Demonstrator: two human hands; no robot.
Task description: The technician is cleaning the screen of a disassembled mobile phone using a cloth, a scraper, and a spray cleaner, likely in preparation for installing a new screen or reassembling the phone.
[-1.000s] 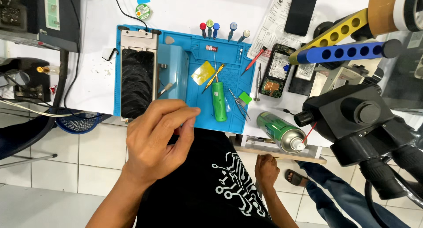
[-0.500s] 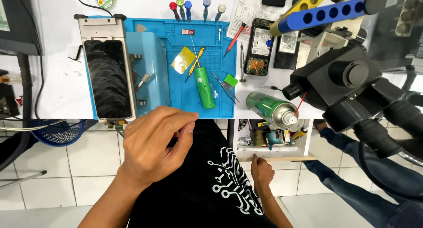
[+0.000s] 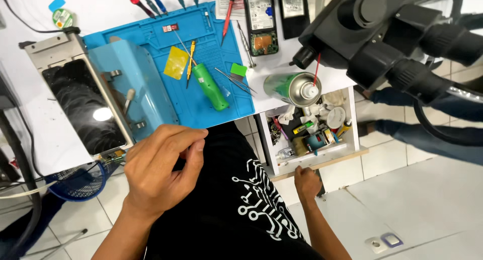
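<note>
Since the earlier frames the view has swung: blue work mat [image 3: 201,101] slid from centre toward 11 o'clock, and an open drawer [image 3: 314,162] under the desk edge now shows at 3 o'clock of centre, where before only a sliver was visible.

Right hand [image 3: 307,182] sits on the drawer's wooden front edge, fingers curled over it. Grip looks like a light hold on the edge; can't tell how tight. Drawer is packed with small tools and bottles, too cluttered to name singly.

Left hand [image 3: 161,164] hovers at 7 o'clock, just off the near edge of the mat, fingers loosely bunched, thumb against fingertips. Can't tell whether anything small is pinched there.

On the mat: green-handled screwdriver [image 3: 210,87] lying diagonal at centre, tweezers [image 3: 234,80] just at its 3 o'clock, yellow card [image 3: 176,63] at its 10 o'clock, light blue panel [image 3: 133,86] on the mat's 9 o'clock side.

Off the mat: green spray can [image 3: 292,87] lying on its side above the drawer, black microscope head [image 3: 382,33] at 1 o'clock, dark-screened device in a metal frame [image 3: 80,106] at 9 o'clock.
</note>
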